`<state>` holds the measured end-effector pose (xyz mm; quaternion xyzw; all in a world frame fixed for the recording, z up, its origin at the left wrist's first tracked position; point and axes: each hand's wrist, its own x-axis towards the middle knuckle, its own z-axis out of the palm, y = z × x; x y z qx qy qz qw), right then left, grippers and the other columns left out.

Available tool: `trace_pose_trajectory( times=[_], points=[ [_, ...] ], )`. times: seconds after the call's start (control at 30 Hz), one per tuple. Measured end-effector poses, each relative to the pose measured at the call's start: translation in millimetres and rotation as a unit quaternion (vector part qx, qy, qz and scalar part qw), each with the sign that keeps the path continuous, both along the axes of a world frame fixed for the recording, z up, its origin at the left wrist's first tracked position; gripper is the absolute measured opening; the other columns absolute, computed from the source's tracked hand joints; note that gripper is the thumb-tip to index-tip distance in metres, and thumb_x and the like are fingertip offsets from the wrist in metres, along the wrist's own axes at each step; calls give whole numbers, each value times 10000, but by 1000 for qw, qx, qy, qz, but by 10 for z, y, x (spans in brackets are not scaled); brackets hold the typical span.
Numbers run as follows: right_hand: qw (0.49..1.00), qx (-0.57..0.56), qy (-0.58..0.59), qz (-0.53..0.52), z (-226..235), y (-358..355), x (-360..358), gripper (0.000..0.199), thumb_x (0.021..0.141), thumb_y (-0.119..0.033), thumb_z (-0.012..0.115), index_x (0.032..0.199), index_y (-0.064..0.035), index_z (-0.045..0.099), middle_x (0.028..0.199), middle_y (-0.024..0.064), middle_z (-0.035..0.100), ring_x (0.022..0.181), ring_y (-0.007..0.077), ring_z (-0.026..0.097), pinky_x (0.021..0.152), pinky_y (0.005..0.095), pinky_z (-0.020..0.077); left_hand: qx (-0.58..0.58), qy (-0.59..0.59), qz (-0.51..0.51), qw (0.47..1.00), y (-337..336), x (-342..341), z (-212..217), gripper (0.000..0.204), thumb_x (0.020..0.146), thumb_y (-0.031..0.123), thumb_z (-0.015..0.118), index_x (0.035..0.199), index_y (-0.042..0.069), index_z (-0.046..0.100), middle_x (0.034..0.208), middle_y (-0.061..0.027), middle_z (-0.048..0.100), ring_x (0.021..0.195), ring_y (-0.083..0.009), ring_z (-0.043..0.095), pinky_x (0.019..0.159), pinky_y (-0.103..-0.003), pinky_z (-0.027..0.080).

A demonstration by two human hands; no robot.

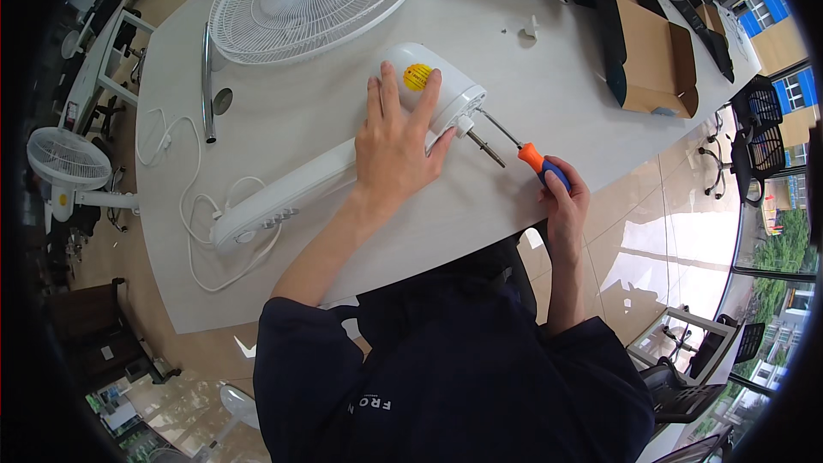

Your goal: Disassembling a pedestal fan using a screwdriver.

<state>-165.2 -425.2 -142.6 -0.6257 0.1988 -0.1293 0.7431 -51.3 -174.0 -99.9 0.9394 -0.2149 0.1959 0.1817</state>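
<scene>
A white fan motor housing [459, 86] with a round yellow sticker lies on the table, joined to a long white fan column [300, 193] with buttons near its lower left end. Fingers spread, my left hand [399, 150] presses on the housing and steadies it. In my right hand [566, 197] is an orange and blue screwdriver [531, 155]. Its tip reaches the end face of the housing, just above the metal motor shaft [487, 148]. Whether the tip sits in a screw is too small to tell.
A white fan grille [313, 13] lies at the back left, with a metal tube [207, 90] beside it. A white power cord [193, 206] loops left of the column. An open cardboard box [656, 60] and a small white part [531, 29] are at the back right.
</scene>
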Motion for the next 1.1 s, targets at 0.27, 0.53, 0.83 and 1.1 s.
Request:
trace_pose_trajectory(
  times=[0.27,0.53,0.83,1.1],
  points=[
    [998,31,-15,-55,-35,-172,32,316,949,-159,697,1194,39,680,931,60,635,643,100,548,618,222,445,1,-3,-3,1000,9,17,-5,793,811,363,796,1520,208,476,1499,-397,358,1296,-577,479,921,-548,564],
    [968,-238,-25,-79,-99,-503,1045,319,967,-239,698,1163,13,706,866,43,640,673,92,566,623,233,428,18,3,-4,1000,53,17,93,764,824,458,775,1489,186,515,1465,-344,413,1282,-515,497,955,-556,525],
    [923,-375,-53,-69,-154,-449,1317,315,938,-215,727,1149,17,702,1073,130,669,904,235,647,799,319,523,41,67,-63,995,-360,764,620,344,886,307,735,1102,40,716,1182,-157,634,1125,-348,607,914,-489,507],
    [925,-370,-62,-61,-183,-437,1329,307,937,-181,715,1163,27,694,1122,145,659,953,256,656,818,325,531,259,64,-248,931,-1498,2010,8,221,849,27,647,1055,62,718,950,-130,737,960,-322,725,801,-457,578]
  ],
)
